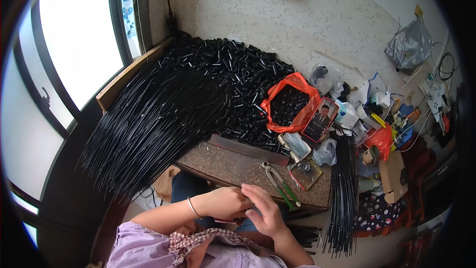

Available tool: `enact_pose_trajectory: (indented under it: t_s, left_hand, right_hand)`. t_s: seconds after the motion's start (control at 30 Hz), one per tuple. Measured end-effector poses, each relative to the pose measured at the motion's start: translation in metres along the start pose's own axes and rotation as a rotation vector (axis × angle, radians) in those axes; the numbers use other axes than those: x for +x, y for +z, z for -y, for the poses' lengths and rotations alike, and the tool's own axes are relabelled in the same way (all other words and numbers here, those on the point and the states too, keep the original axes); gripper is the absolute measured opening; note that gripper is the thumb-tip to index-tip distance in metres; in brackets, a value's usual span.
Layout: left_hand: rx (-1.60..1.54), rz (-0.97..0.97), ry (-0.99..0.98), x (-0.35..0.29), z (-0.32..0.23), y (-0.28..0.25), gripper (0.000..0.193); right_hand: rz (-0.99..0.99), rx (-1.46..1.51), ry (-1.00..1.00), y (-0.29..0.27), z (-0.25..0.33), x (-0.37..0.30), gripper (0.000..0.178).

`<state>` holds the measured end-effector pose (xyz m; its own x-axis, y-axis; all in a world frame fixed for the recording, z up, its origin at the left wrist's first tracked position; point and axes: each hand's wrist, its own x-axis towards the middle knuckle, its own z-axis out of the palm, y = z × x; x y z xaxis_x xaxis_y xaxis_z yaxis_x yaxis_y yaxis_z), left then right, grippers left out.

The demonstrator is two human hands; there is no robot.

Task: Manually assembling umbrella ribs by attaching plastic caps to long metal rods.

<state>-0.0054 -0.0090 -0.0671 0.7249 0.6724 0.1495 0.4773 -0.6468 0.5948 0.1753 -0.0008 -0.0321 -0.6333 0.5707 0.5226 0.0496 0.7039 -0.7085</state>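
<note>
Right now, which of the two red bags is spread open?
The red bag left of the lit phone: its mouth shows black pieces; the other red bag, farther right, looks bunched.

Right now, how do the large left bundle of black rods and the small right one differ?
The left bundle is broad; the right bundle is narrow. The left bundle slants toward the picture's lower left; the right bundle runs almost straight down it. Both have thin black rods.
</note>
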Motion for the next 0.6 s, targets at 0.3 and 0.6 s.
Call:
enact_pose_trajectory:
  t_s: [0.3,0.6]
  left_hand:
    - [0.068,-0.677,-0.432,-0.038,0.042,-0.072,0.036]
    - [0.684,-0.558,-1.271,-0.179,0.156,-0.127,0.051]
  right_hand:
    - [0.037,-0.69,0.385,-0.032,-0.092,-0.052,0.04]
    - [0.099,-0.809,0.271,-0.048,-0.122,-0.085,0.031]
